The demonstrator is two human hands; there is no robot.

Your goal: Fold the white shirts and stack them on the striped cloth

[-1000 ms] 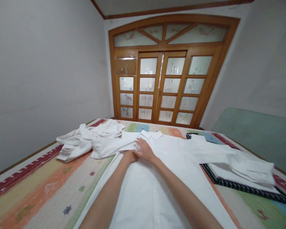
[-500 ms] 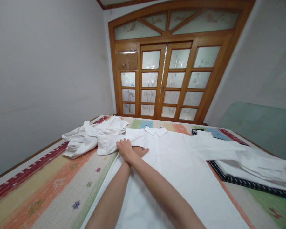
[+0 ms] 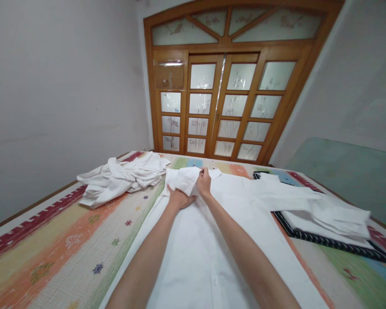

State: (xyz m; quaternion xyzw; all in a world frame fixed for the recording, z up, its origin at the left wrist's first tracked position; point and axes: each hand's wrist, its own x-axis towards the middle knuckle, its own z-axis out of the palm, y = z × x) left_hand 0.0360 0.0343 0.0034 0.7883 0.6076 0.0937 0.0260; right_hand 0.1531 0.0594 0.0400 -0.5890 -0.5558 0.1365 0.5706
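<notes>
A white collared shirt (image 3: 186,257) lies spread out in front of me. Its left-side sleeve (image 3: 184,178) is folded inward across the shirt's upper part. Pinched in my right hand (image 3: 204,182) is the end of that sleeve, beside the collar (image 3: 216,173). My left hand (image 3: 180,198) rests low against the folded sleeve, palm down on the shirt, thumb and a fingertip spread apart; the sleeve partly covers its other fingers. The opposite sleeve (image 3: 296,195) stretches out to the right, bunched at its end.
A crumpled white garment (image 3: 125,176) lies at the left. Under the right sleeve is a folded white cloth with black patterned edging (image 3: 334,246). A striped, patterned cover (image 3: 73,244) spreads beneath everything. Wooden glazed doors (image 3: 209,103) stand beyond.
My right hand has moved from the left side to the right, carrying the sleeve end over onto the shirt. My arms are no longer crossed. The left hand stays near the fold.
</notes>
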